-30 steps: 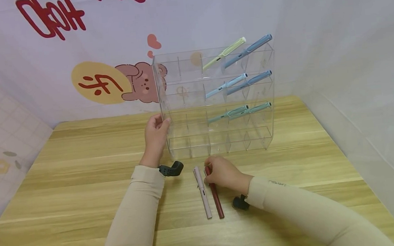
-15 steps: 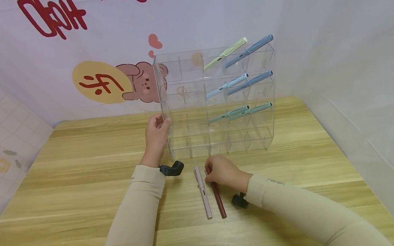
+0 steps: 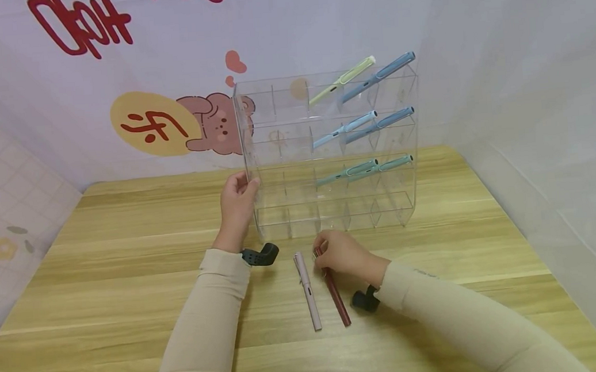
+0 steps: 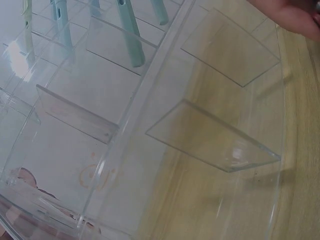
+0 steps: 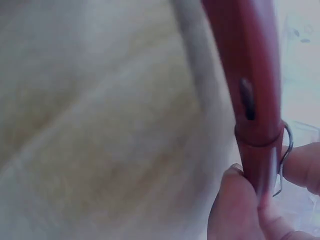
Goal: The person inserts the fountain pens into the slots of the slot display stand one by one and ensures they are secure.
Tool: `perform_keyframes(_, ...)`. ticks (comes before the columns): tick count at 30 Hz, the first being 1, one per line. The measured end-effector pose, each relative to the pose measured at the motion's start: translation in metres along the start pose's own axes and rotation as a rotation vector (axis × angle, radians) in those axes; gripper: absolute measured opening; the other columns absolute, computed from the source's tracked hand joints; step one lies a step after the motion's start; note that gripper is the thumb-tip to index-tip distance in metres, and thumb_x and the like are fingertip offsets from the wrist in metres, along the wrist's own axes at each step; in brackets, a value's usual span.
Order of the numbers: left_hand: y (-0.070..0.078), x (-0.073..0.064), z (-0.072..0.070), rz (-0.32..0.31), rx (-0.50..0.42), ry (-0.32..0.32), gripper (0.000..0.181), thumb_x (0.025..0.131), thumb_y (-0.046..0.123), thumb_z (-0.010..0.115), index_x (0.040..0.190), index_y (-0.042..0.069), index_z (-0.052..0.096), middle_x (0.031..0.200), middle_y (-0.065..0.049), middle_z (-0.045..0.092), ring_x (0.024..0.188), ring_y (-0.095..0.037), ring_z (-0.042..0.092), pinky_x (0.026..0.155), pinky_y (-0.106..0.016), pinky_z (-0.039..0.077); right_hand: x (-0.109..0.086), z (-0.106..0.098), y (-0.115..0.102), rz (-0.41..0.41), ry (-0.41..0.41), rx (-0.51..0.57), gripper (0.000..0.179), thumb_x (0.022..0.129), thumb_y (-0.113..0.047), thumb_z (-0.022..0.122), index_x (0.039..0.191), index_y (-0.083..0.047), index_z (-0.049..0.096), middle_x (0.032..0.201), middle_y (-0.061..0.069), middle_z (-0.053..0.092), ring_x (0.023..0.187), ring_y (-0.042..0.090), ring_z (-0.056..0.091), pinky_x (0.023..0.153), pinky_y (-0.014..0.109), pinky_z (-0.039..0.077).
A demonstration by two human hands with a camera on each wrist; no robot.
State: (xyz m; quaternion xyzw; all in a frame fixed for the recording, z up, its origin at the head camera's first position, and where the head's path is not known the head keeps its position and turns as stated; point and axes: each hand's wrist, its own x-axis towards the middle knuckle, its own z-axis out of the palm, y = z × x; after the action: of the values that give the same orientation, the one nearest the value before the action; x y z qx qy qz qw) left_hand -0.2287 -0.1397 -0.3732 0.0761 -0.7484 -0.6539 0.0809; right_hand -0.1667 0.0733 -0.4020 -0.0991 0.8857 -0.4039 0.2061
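A clear acrylic pen rack (image 3: 300,213) with tiered compartments stands upright on the table. At its left side panel, my left hand (image 3: 237,210) grips the edge, thumb in front. My right hand (image 3: 347,257) pinches a dark red fountain pen (image 3: 339,301) by its clip end, just in front of the rack. In the right wrist view, thumb and fingers hold the pen's cap (image 5: 260,160) near the wire clip. To its left a pale pink fountain pen (image 3: 308,292) lies on the table. The left wrist view shows the rack's dividers (image 4: 215,135) close up.
On the rack's upper three tiers several pens lean to the right: a yellow-green pen (image 3: 342,80), blue pens including a dark one (image 3: 378,78), and green pens like this one (image 3: 382,167). A printed cloth (image 3: 317,17) hangs behind the wooden table (image 3: 127,267).
My right hand has shifted slightly right and toward the rack with the red pen. The pen's lower end has swung right, away from the pale pink pen. My left hand holds its place.
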Motion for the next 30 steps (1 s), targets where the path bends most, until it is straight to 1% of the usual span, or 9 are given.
perform_keyframes(5, -0.001, 0.001, 0.000, -0.004, 0.004, -0.004, 0.041, 0.097, 0.025, 0.057, 0.130, 0.002, 0.050, 0.127, -0.013, 0.053, 0.118, -0.022, 0.052, 0.100, -0.039, 0.041, 0.000, -0.009, 0.001, 0.008, 0.025, 0.063, 0.024, 0.079, -0.001, 0.069, 0.101, -0.001, 0.061, 0.087, 0.009, 0.060, 0.069, 0.016, 0.054, 0.058, 0.026, 0.046)
perform_keyframes(9, 0.000, 0.000, 0.000, -0.004, 0.000, -0.005, 0.040, 0.097, 0.025, 0.057, 0.130, 0.003, 0.050, 0.127, -0.012, 0.053, 0.118, -0.022, 0.052, 0.099, -0.039, 0.041, -0.005, -0.018, -0.002, 0.018, 0.047, 0.137, 0.027, 0.082, -0.002, 0.067, 0.108, 0.001, 0.061, 0.089, 0.011, 0.060, 0.066, 0.017, 0.054, 0.057, 0.028, 0.049)
perform_keyframes(11, 0.000, 0.000, 0.000, -0.002, -0.001, -0.006, 0.040, 0.097, 0.025, 0.057, 0.130, 0.003, 0.050, 0.127, -0.012, 0.054, 0.117, -0.022, 0.052, 0.099, -0.039, 0.041, -0.007, -0.023, -0.004, 0.024, 0.060, 0.187, 0.029, 0.083, -0.002, 0.065, 0.111, 0.002, 0.060, 0.091, 0.012, 0.058, 0.064, 0.017, 0.055, 0.056, 0.031, 0.052)
perform_keyframes(13, 0.000, 0.000, 0.000, 0.000, -0.001, -0.007, 0.040, 0.097, 0.025, 0.057, 0.130, 0.003, 0.050, 0.126, -0.013, 0.053, 0.117, -0.022, 0.053, 0.099, -0.039, 0.042, -0.009, -0.029, -0.005, 0.030, 0.083, 0.238, 0.030, 0.084, -0.002, 0.064, 0.113, 0.003, 0.059, 0.092, 0.013, 0.057, 0.063, 0.018, 0.055, 0.058, 0.033, 0.053)
perform_keyframes(18, 0.000, -0.001, 0.000, 0.009, -0.006, -0.009, 0.040, 0.097, 0.024, 0.057, 0.129, 0.002, 0.050, 0.125, -0.013, 0.053, 0.116, -0.022, 0.053, 0.098, -0.039, 0.042, -0.013, -0.044, -0.006, 0.042, 0.138, 0.360, 0.036, 0.086, -0.002, 0.064, 0.120, 0.005, 0.055, 0.098, 0.014, 0.054, 0.069, 0.018, 0.059, 0.065, 0.039, 0.057)
perform_keyframes(21, 0.000, -0.001, 0.000, 0.011, -0.015, -0.006, 0.039, 0.097, 0.023, 0.057, 0.128, 0.002, 0.051, 0.124, -0.013, 0.054, 0.115, -0.022, 0.053, 0.098, -0.039, 0.042, -0.016, -0.053, -0.006, 0.018, 0.176, 0.399, 0.039, 0.088, -0.002, 0.063, 0.125, 0.006, 0.053, 0.101, 0.015, 0.054, 0.073, 0.017, 0.061, 0.069, 0.043, 0.057)
perform_keyframes(24, 0.001, -0.001, 0.001, 0.015, -0.029, -0.002, 0.038, 0.096, 0.022, 0.057, 0.127, 0.001, 0.051, 0.123, -0.013, 0.054, 0.115, -0.022, 0.053, 0.098, -0.039, 0.042, -0.020, -0.060, -0.006, -0.012, 0.226, 0.427, 0.041, 0.088, -0.001, 0.063, 0.126, 0.007, 0.052, 0.100, 0.014, 0.056, 0.076, 0.015, 0.062, 0.072, 0.044, 0.057)
perform_keyframes(30, 0.001, -0.001, 0.001, 0.016, -0.035, 0.004, 0.037, 0.096, 0.021, 0.057, 0.127, 0.001, 0.051, 0.122, -0.014, 0.055, 0.115, -0.023, 0.054, 0.097, -0.038, 0.042, -0.024, -0.071, -0.006, -0.046, 0.316, 0.496, 0.041, 0.089, -0.003, 0.063, 0.126, 0.009, 0.049, 0.099, 0.011, 0.055, 0.078, 0.009, 0.062, 0.071, 0.038, 0.057)
